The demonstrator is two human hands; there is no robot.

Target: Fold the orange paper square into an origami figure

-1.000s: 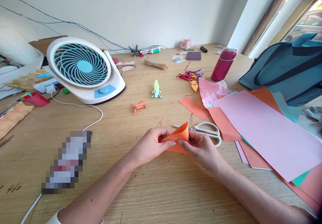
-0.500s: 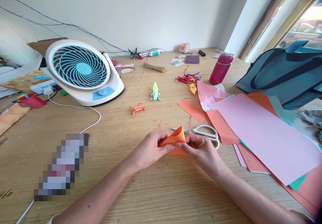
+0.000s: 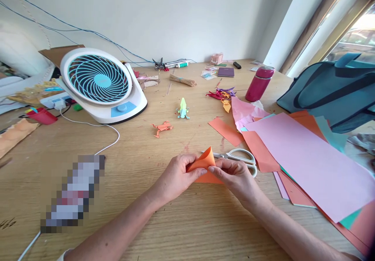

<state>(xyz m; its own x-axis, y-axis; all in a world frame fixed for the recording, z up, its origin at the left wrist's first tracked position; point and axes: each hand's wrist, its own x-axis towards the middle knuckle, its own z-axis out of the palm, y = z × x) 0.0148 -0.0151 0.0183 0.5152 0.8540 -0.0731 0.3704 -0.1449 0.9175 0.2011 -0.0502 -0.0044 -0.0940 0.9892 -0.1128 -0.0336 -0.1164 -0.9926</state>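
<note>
Between my two hands is a sheet of orange paper [image 3: 206,159], bent over into a curved fold whose upper corner points up. My left hand [image 3: 182,174] pinches its left side, thumb on the near face. My right hand [image 3: 236,177] grips the right edge between thumb and fingers. The two thumb tips lie close together on the paper. Just behind my right hand, white-handled scissors [image 3: 244,154] lie on the table, partly covered by it. Farther off stand an orange folded paper frog [image 3: 162,127] and a green and blue one [image 3: 183,109].
Coloured paper sheets [image 3: 310,163] are piled on the right, near a teal bag [image 3: 328,93] and a magenta flask [image 3: 260,83]. A white fan [image 3: 101,83] stands at back left. Left of my arm lies a pixelated object [image 3: 73,194] with a white cable. Small paper figures [image 3: 224,95] sit in a heap.
The view has shifted slightly. The orange paper's fold has leaned over a little toward me, and more of its lower edge shows below my thumbs. Both hands keep their hold.
</note>
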